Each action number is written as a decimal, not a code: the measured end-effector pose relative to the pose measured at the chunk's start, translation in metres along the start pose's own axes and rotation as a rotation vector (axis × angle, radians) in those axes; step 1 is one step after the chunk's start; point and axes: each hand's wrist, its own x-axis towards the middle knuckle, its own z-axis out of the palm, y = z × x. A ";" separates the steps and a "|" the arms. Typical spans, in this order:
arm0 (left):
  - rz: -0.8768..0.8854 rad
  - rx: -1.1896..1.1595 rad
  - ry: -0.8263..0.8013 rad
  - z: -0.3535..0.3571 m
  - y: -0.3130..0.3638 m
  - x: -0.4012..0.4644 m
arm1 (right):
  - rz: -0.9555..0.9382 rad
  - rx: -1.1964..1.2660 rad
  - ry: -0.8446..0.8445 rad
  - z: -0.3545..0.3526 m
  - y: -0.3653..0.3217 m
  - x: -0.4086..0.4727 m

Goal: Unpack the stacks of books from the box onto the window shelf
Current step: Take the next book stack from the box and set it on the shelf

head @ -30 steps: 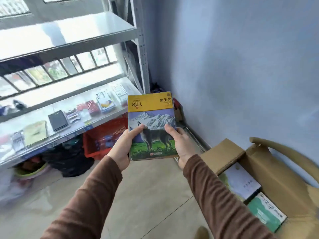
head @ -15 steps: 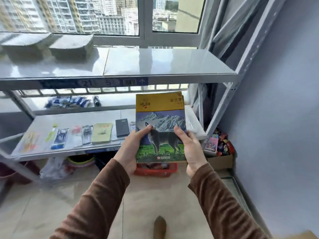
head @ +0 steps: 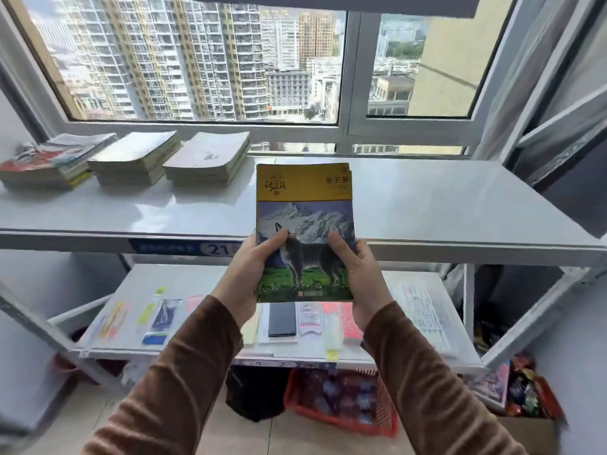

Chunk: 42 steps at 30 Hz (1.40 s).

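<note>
Both hands grip the books [head: 304,231] by the lower edges: left hand [head: 244,274] and right hand [head: 359,277], thumbs on the cover, fingers curled beneath. The books are held above the shelf's [head: 427,205] front edge, not yet set down; long axis points toward the window [head: 203,60], title end farthest. Three stacks [head: 131,162] already sit at back left. The box is out of view, so what is left cannot be told.

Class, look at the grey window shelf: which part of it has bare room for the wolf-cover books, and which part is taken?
The grey window shelf is bare from the third pale stack rightward to its right edge. Its left end is crowded: three book stacks side by side, red-covered one leftmost.
</note>
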 end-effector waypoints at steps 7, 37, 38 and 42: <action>0.012 -0.038 -0.050 -0.035 0.035 0.093 | -0.040 -0.033 0.019 0.049 -0.001 0.087; 0.508 0.811 -0.357 -0.077 0.043 0.231 | -0.271 -0.503 -0.320 0.013 -0.024 0.214; 0.493 0.776 -0.353 -0.076 0.044 0.232 | -0.287 -0.520 -0.299 0.014 -0.026 0.216; 0.368 0.581 -0.390 -0.073 0.060 0.249 | -0.208 -0.475 -0.259 0.023 -0.036 0.235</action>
